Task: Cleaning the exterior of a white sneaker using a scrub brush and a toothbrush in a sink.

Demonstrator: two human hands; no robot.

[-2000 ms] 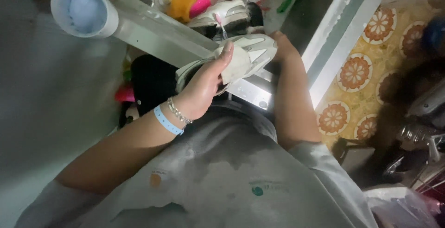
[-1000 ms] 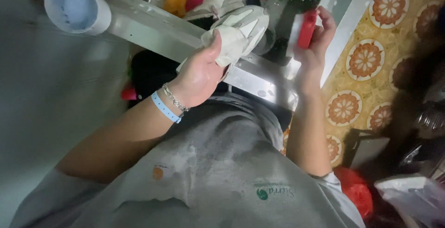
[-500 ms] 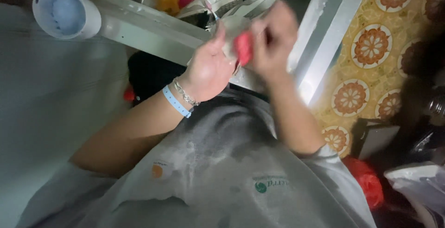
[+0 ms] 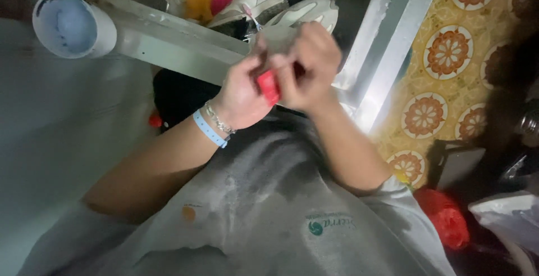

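The left hand (image 4: 241, 93) is wrapped around a pale shoe (image 4: 292, 26), holding it up over the near edge of a metal sink (image 4: 185, 43), its fingers curled tight on the shoe's side. The right hand (image 4: 309, 65) is closed on a small red brush (image 4: 268, 87), fingers pressed together around it, and the brush sits against the shoe between the two hands. The shoe looks light and soft in the upper, stiffer at the sole, probably wet and a bit slippery, so a grip round the sole and heel seems safest. The brush looks hard and small, best held across its back. A second shoe (image 4: 252, 1) lies in the sink by the far edge, and a white cup (image 4: 73, 24) stands at the left corner.
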